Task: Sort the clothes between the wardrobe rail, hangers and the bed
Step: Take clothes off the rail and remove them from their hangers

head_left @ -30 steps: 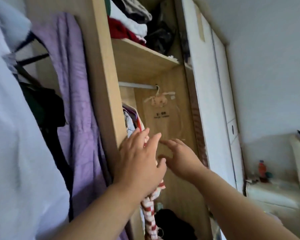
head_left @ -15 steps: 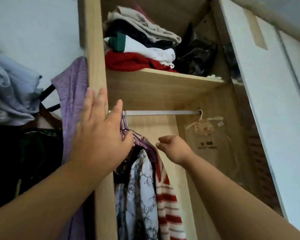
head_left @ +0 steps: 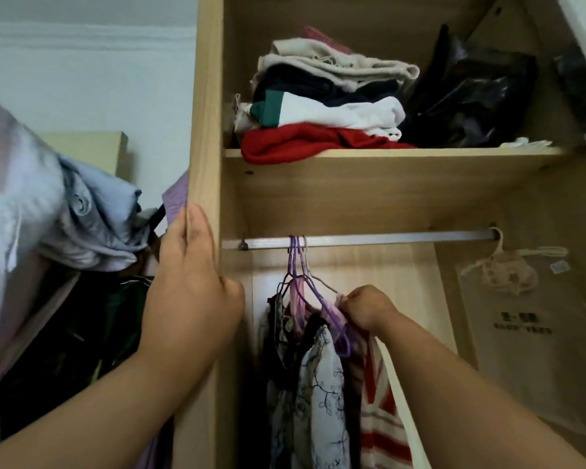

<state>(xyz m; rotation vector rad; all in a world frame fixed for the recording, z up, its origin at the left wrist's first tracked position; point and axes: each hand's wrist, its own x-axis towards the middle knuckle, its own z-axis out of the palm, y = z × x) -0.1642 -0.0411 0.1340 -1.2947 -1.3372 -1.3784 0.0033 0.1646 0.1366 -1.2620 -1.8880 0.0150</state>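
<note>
A metal wardrobe rail (head_left: pixel 386 239) runs under the wooden shelf. Purple wire hangers (head_left: pixel 296 265) hook over its left part. They carry a white floral garment (head_left: pixel 322 394), a dark one and a red-and-white striped top (head_left: pixel 381 424). My right hand (head_left: pixel 366 308) is closed on the shoulder of the rightmost hanger, where the striped top hangs. My left hand (head_left: pixel 190 292) grips the front edge of the wardrobe's side panel (head_left: pixel 205 130), thumb inside the opening.
Folded clothes (head_left: pixel 322 106) and a black plastic bag (head_left: pixel 471 96) lie on the upper shelf. A clear bag (head_left: pixel 528 319) hangs at the rail's right end. Left of the wardrobe, pale blue (head_left: pixel 92 228), purple and dark garments hang in a crowded bunch.
The view tilted up toward the rail. My left hand settled onto the panel's edge. My right hand moved to the hangers and closed on the rightmost one.
</note>
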